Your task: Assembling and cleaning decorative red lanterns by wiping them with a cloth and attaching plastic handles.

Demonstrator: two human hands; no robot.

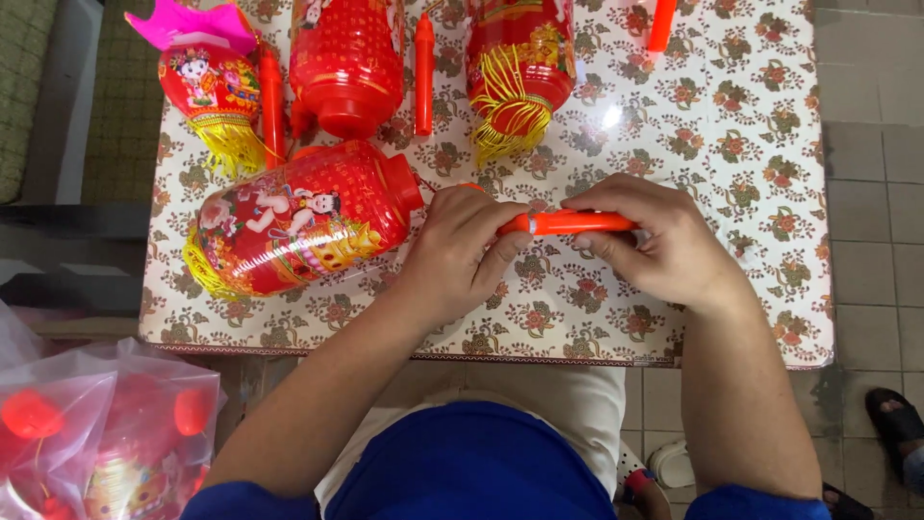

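Both of my hands grip one orange-red plastic stick (570, 222) held level just above the table. My left hand (464, 252) closes around its left end and my right hand (647, 236) pinches its right end. Right beside my left hand lies a red plastic lantern (298, 220) on its side, printed with cartoon children, with yellow fringe at its left end. A thin cord seems to run from the lantern's cap toward my left hand.
A small table with a floral cloth (731, 135) holds three more red lanterns (348, 60) (518, 63) (207, 82) and loose red sticks (423, 72) at the far side. Clear bags of lantern parts (106, 433) sit at lower left. Another person's sandalled foot (900, 424) is at lower right.
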